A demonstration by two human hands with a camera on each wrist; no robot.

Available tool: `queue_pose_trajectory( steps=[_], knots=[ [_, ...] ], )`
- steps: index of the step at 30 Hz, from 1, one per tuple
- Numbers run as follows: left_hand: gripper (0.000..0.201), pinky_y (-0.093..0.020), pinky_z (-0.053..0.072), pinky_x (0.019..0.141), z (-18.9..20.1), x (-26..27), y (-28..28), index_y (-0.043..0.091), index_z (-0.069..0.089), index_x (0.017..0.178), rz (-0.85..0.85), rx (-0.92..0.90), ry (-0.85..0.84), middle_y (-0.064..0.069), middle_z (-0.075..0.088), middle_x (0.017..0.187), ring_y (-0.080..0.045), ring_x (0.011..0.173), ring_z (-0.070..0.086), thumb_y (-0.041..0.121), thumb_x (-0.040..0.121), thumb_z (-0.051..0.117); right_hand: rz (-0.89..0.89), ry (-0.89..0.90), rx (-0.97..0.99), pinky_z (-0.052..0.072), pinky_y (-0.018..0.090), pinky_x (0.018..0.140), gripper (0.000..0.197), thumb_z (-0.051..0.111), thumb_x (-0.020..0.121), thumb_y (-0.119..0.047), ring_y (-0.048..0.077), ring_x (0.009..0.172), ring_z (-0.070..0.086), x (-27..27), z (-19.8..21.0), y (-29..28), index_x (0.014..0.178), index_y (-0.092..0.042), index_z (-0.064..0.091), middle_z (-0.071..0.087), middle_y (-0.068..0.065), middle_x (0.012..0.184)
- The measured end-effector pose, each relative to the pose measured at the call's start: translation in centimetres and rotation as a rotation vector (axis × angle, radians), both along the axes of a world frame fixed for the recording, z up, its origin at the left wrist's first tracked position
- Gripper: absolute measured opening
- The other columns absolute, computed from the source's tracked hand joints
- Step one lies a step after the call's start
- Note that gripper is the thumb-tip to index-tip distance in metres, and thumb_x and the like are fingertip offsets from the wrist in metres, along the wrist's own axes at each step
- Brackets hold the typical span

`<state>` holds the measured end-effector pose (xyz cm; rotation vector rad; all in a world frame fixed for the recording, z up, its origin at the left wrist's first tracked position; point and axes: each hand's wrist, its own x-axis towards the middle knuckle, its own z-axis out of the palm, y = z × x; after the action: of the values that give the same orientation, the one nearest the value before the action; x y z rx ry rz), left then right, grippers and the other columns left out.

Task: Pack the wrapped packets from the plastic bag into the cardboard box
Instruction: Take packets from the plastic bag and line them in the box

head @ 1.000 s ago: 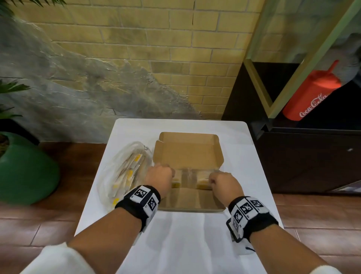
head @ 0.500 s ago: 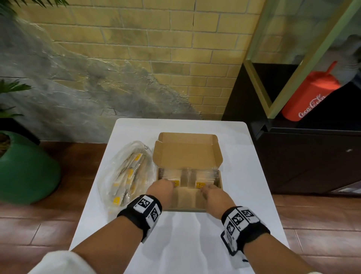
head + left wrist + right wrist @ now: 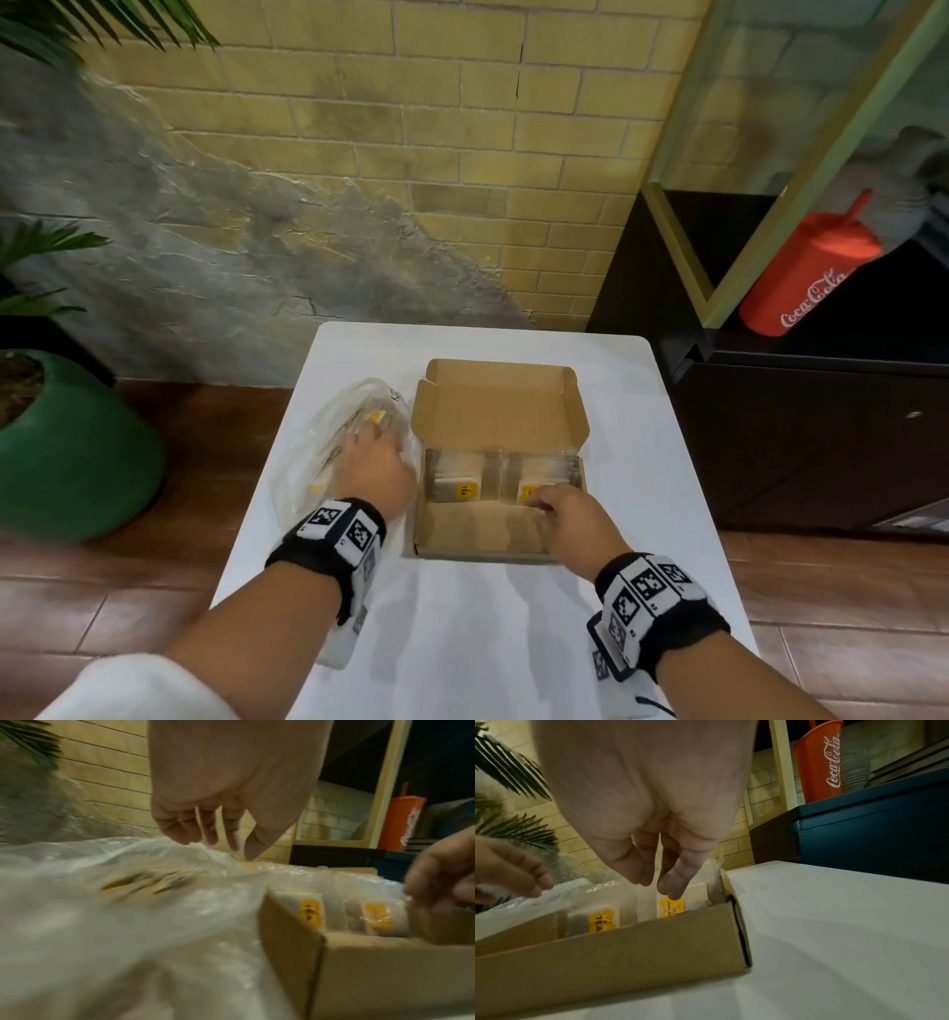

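While right hand [image 3: 570, 519] fingers touch boxed packets [image 3: 506, 480], left hand [image 3: 377, 465] fingers relaxed above plastic bag [image 3: 328, 452].

The head view is evenly bright, with soft shadows of both arms falling on the near part of the white table [image 3: 667, 437], and straight wall lines bow toward the picture's edges. Both wrist views are dimmer and warmer. The plastic bag [image 3: 102, 912] is smeared by motion blur in the left wrist view.
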<state>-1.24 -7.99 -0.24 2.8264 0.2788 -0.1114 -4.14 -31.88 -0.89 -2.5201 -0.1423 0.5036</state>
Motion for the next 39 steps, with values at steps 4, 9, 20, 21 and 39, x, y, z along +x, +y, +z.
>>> queue_pose_trajectory(
  steps=[4, 9, 20, 21, 39],
  knots=[
    [0.04, -0.044, 0.038, 0.095, -0.3, 0.1, 2.5, 0.018, 0.047, 0.13, 0.158, 0.129, 0.154, -0.004, 0.027, 0.146, -0.028, 0.126, 0.03, 0.023, 0.091, 0.042, -0.006, 0.008, 0.029, 0.043, 0.022, 0.085, 0.032, 0.047, 0.086, -0.008, 0.017, 0.098, 0.056, -0.2, 0.6, 0.5, 0.113, -0.016, 0.063, 0.06, 0.003, 0.111],
    [0.048, -0.042, 0.039, 0.101, -0.4, 1.2, 5.0, 0.013, 0.045, 0.135, 0.11, 0.076, 0.406, -0.004, 0.026, 0.146, -0.03, 0.128, 0.036, 0.033, 0.09, 0.046, -0.003, 0.029, 0.037, 0.043, 0.021, 0.086, 0.031, 0.046, 0.089, -0.009, 0.016, 0.101, 0.057, -0.5, 0.9, 0.8, 0.115, -0.015, 0.062, 0.06, 0.001, 0.116],
    [0.025, -0.029, 0.045, 0.073, 2.4, 1.7, 5.9, 0.01, 0.067, 0.097, 0.049, 0.199, 0.228, -0.01, 0.067, 0.103, -0.027, 0.095, 0.062, 0.007, 0.088, 0.044, -0.082, 0.025, 0.073, 0.045, 0.022, 0.086, 0.03, 0.046, 0.089, -0.007, 0.015, 0.095, 0.058, -0.6, 1.8, 1.1, 0.11, -0.015, 0.065, 0.064, 0.0, 0.106],
    [0.026, -0.029, 0.045, 0.072, 2.9, 1.6, 5.9, 0.01, 0.069, 0.094, 0.055, 0.188, 0.189, -0.009, 0.068, 0.1, -0.027, 0.092, 0.063, 0.005, 0.086, 0.045, -0.09, 0.022, 0.083, 0.046, 0.023, 0.086, 0.029, 0.046, 0.089, -0.007, 0.016, 0.096, 0.059, -0.6, 1.9, 1.2, 0.11, -0.015, 0.065, 0.065, 0.001, 0.105],
    [0.029, -0.008, 0.044, 0.052, 9.0, -1.2, 1.0, 0.011, 0.059, 0.065, -0.041, -1.03, -0.049, -0.002, 0.058, 0.066, -0.001, 0.053, 0.054, -0.014, 0.078, 0.063, -0.394, 0.274, 0.957, 0.053, 0.025, 0.065, 0.019, 0.057, 0.091, -0.023, 0.014, 0.084, 0.062, 0.3, 7.4, 5.9, 0.11, -0.021, 0.054, 0.066, -0.002, 0.096]
  ],
)
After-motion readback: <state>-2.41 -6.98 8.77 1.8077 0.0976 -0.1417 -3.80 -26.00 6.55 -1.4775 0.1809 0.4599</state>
